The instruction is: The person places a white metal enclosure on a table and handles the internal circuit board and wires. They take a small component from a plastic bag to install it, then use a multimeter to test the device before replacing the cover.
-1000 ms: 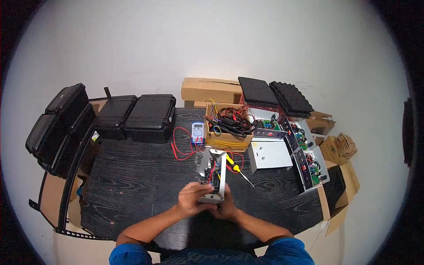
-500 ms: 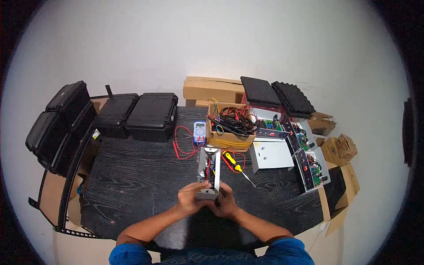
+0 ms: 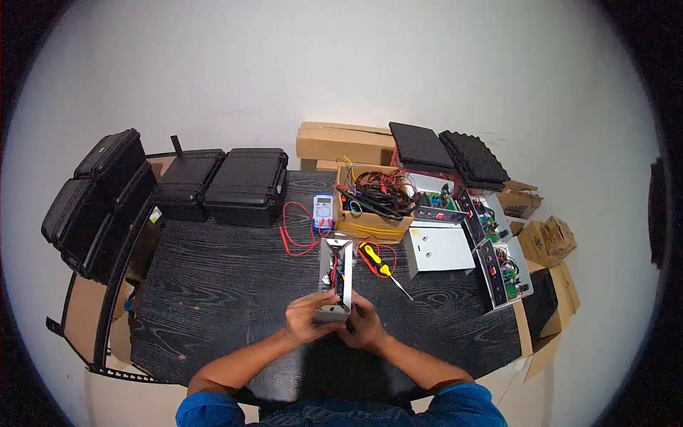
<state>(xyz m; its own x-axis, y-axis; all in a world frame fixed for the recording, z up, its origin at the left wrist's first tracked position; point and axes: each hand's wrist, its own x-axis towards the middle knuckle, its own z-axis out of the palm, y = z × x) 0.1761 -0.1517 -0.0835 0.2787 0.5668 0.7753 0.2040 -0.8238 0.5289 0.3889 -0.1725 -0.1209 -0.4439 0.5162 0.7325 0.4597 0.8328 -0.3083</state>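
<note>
Between my hands, near the middle of the table, is a narrow white metal enclosure (image 3: 347, 274) with its long open side facing up. Red, blue and dark wires show inside it. My left hand (image 3: 308, 318) grips the near left end, with the fingers reaching over the rim. Wrapped around the near right corner is my right hand (image 3: 366, 326); some of its fingers are hidden beneath the enclosure. Just to the right lies a yellow and black screwdriver (image 3: 377, 261), its shaft pointing toward me. A multimeter (image 3: 323, 212) with red leads sits beyond the enclosure.
A cardboard box of tangled cables (image 3: 370, 226) stands behind the enclosure. To the right are a white metal cover (image 3: 441, 250) and several opened units with circuit boards (image 3: 506, 274). Black hard cases (image 3: 245, 185) line the left back of the black table (image 3: 213, 299).
The enclosure's far end has tilted slightly to the left in my hands. Both hands keep their hold, and the things on the table stay where they were.
</note>
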